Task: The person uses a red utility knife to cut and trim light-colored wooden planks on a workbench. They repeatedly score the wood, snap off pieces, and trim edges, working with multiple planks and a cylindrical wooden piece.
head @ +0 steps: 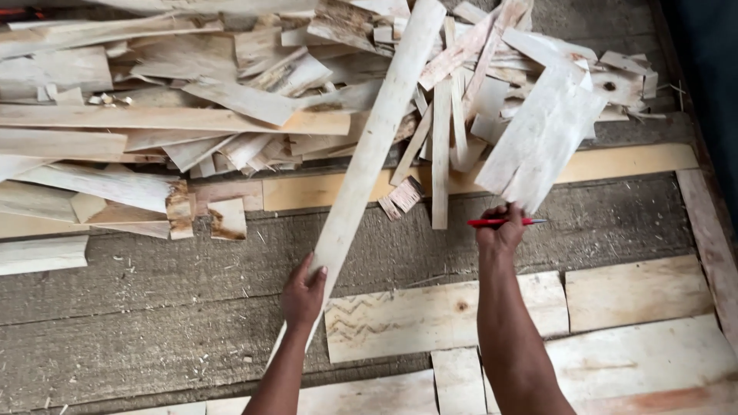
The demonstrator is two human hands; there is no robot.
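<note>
Wooden plank under left hand, far end cut off.

Woodworking yard: heaped offcut planks on rough boards.

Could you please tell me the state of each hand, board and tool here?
Left hand: gripping the long plank, which slants up over the pile.
Right hand: holding a red pencil and a wide board, lifted.
Scrap pile: loose, jumbled.
Floor boards: lying flat.
</note>
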